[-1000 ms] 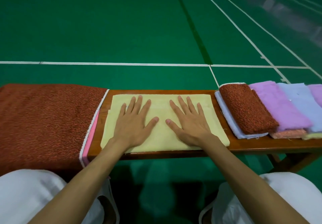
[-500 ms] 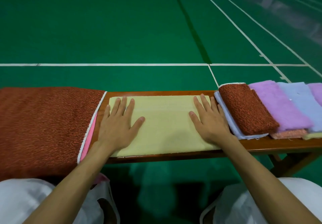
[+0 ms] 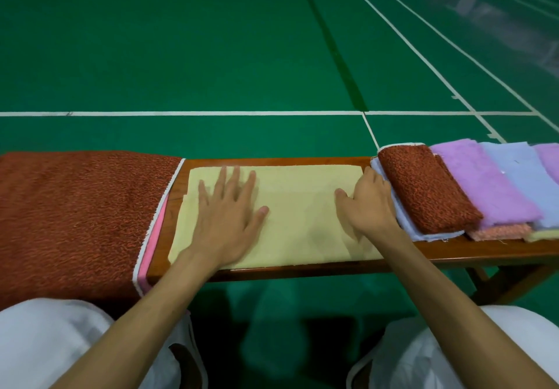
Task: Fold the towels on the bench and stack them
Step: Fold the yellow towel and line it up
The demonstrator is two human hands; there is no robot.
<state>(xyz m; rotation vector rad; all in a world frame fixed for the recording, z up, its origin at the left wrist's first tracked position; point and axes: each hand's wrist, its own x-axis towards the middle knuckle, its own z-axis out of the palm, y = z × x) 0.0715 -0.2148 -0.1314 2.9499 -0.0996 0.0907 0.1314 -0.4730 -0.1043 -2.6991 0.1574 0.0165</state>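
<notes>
Nearest to you are your knees in white trousers [image 3: 51, 337], and your two bare forearms reach forward over them to the brown wooden counter [image 3: 302, 270].

The pale yellow terry towel [image 3: 302, 222] lies flat in the middle of this counter, already doubled, and its near edge comes almost to the counter's front edge. Your left hand [image 3: 230, 210] rests flat on its left part with the fingers spread. Your right hand [image 3: 367, 204] is at the right end, with the fingers curled round the edge and the thumb on top. The fingertips are hidden, so I judge it as a pinch.

The next fold probably brings this right end over to the left. If you catch only the upper layer, the layers may slide apart and the fold will come out crooked. Your right knuckles touch the pale blue folded towel [image 3: 402, 222] under the small rust-red folded towel [image 3: 423, 189], so a quick lift may drag that pile. If your left hand lets go too soon, the whole towel may slip over the front edge.

On the left, the large rust-red textured towel [image 3: 75, 216] covers the counter end. Beyond lies the green court floor [image 3: 242, 56].
</notes>
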